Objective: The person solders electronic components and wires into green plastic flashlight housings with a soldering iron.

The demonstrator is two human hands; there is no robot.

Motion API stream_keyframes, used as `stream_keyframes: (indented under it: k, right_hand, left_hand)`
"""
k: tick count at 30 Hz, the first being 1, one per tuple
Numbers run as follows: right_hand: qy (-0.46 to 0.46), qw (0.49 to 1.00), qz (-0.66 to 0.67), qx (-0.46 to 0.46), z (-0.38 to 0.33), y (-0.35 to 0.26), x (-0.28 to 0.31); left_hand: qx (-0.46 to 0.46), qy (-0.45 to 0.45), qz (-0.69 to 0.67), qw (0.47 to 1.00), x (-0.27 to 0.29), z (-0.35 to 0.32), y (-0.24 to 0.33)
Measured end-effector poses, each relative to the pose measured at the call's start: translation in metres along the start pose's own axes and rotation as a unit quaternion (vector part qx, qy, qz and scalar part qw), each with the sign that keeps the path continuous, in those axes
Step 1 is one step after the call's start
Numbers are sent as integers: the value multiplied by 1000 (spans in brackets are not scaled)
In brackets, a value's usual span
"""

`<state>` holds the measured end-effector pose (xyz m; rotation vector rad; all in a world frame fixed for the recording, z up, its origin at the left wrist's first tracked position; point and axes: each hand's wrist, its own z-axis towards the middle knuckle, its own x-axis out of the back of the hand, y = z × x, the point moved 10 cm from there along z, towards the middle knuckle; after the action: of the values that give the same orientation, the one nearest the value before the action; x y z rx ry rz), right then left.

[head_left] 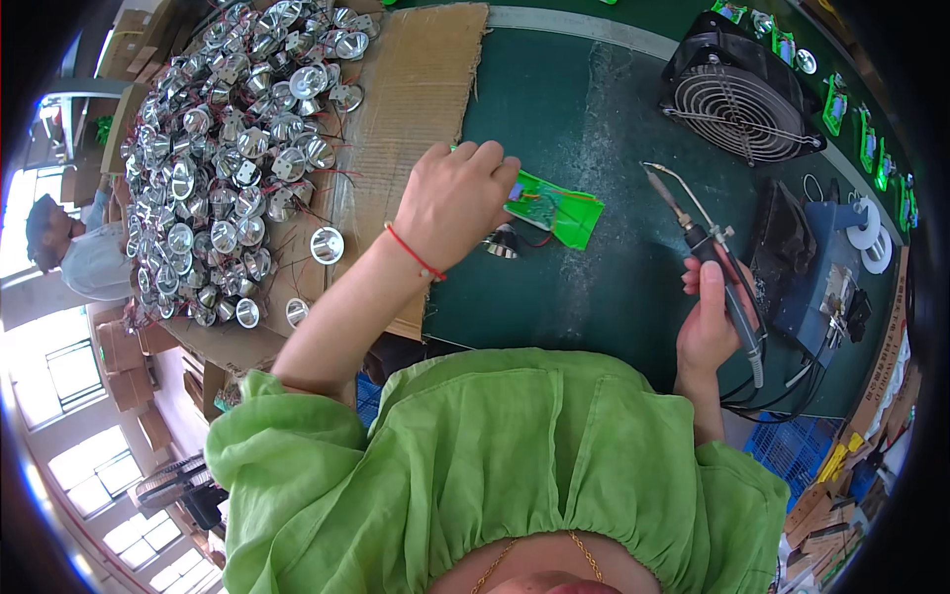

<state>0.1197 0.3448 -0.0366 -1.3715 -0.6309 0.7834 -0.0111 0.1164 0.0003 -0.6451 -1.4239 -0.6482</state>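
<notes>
My left hand (455, 203) is closed over the near end of a bright green plastic housing (579, 220), which carries a small circuit board (535, 205) with wires. The hand hides that end of the housing. Just below it, a silver reflector cup (502, 242) lies on the green mat, partly covered by the hand, with a dark red wire beside it. In my right hand (709, 317) is a soldering iron (727, 292) with a thin metal solder-feed tube alongside. Its tip points up and left, apart from the green housing.
A heap of silver reflector cups (237, 148) with red wires covers cardboard (416, 89) at left. At upper right stands a black fan (737, 109) with a wire guard. Green housings (836, 104) line the far edge. A blue-grey solder stand (816, 267) with a white spool is at right. Another person (84, 243) is far left.
</notes>
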Motion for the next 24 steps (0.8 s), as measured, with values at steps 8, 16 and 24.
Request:
stream_keyframes:
  k: [8,16,24]
  right_hand:
    - [-61,998,11,-3,-7,-3,-28]
    - [-111,992,14,-49,-29,6,-47]
    - [-133,989,-10,-61,-32,10,-52]
  left_hand:
    - [47,150,-350,923,-3,-9,-26]
    - [10,84,-369,926,-13,-6,-13]
    - [111,-40,-430,895,-30,3,-24]
